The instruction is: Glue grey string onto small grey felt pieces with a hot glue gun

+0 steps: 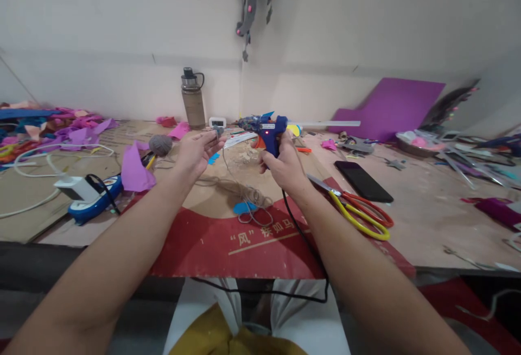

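My right hand is wrapped round the grip of a blue hot glue gun. A red light glows on its side, and a long white glue stick pokes out of the back. The nozzle points left, toward my left hand. That hand pinches a small grey piece between its fingertips; its exact kind is too small to tell. Grey yarn hangs down nearby and lies in loose loops on the red and tan board, over a blue scrap.
Scissors with red and yellow handles and a black phone lie to the right. A bottle stands at the back. On the left are a blue power strip, a grey yarn ball and felt scraps. The gun's black cord drops over the front edge.
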Demonstrator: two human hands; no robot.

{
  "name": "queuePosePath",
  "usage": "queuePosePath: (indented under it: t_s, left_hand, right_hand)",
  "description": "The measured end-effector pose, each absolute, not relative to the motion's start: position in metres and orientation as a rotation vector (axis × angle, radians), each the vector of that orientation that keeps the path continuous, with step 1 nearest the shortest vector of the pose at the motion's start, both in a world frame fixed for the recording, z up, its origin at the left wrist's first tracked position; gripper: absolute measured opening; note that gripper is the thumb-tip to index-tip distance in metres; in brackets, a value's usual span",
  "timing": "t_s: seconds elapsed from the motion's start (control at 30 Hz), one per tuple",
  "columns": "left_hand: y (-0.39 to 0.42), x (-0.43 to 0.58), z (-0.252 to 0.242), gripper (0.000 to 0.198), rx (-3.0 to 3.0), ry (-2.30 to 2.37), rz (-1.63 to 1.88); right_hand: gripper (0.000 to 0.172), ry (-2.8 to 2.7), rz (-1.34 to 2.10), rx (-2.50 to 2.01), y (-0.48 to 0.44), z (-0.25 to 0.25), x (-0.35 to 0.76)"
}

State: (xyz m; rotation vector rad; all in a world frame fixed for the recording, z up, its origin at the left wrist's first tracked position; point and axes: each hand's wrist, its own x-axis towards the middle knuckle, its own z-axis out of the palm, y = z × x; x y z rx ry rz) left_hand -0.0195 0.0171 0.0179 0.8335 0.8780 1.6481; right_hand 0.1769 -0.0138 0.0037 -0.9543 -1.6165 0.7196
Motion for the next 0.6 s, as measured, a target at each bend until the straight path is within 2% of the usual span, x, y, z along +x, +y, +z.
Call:
queuePosePath:
  t_s: [0.23, 0.6]
  left_hand:
    - [0.0183, -0.0195, 0.0150, 0.012, 0.855, 0.901, 1.611]
    - [0.0157, -0.0176, 0.0160, 0.011, 0.896, 0.885, 1.585]
  right_hand:
    - [0.028, -1.818, 0.479, -0.890, -0.0210, 0.0039, 0.1785]
    - [0.026, -1.905, 0.429, -0.914, -0.0253, 0.0075, 0.1772]
